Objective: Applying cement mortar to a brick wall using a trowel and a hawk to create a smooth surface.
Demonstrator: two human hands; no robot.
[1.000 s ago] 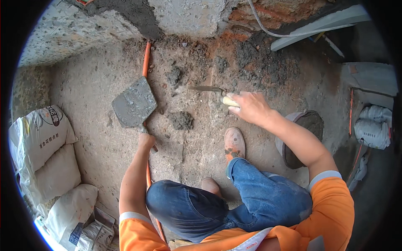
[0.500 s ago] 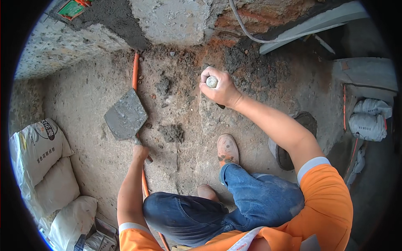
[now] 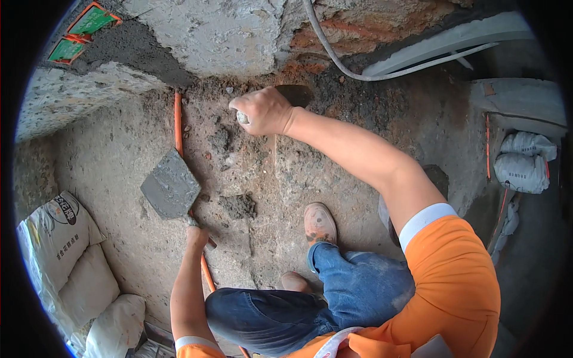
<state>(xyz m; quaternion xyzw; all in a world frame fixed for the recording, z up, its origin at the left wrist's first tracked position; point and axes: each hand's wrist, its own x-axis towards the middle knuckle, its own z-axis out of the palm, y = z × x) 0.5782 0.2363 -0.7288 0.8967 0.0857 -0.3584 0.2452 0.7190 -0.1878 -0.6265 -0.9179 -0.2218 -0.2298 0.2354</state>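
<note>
My left hand (image 3: 197, 234) is closed around the short handle of a plasterer's hawk (image 3: 171, 184), a flat, angular plate smeared with wet grey mortar. It is held over the floor, left of centre. Ahead, close to the base of the wall, my right hand (image 3: 265, 112) grips a trowel (image 3: 295, 94). The pale butt of its handle shows at my thumb side, and its dark blade points right, toward the brick wall, partly hidden by my hand. Clumps of mortar (image 3: 237, 206) lie on the floor between the hawk and my boots.
An orange conduit (image 3: 178, 122) runs along the floor beneath the hawk. White sacks (image 3: 62, 238) are piled at the left, with smaller bags (image 3: 522, 170) at the right. A grey hose (image 3: 352, 73) hangs by the exposed brick. Behind my right forearm is a round bucket (image 3: 437, 179).
My right hand has swung left and turned, bringing the trowel blade into sight. The hawk stays nearly in place. The view has shifted slightly, showing more of the green boxes in the wall.
</note>
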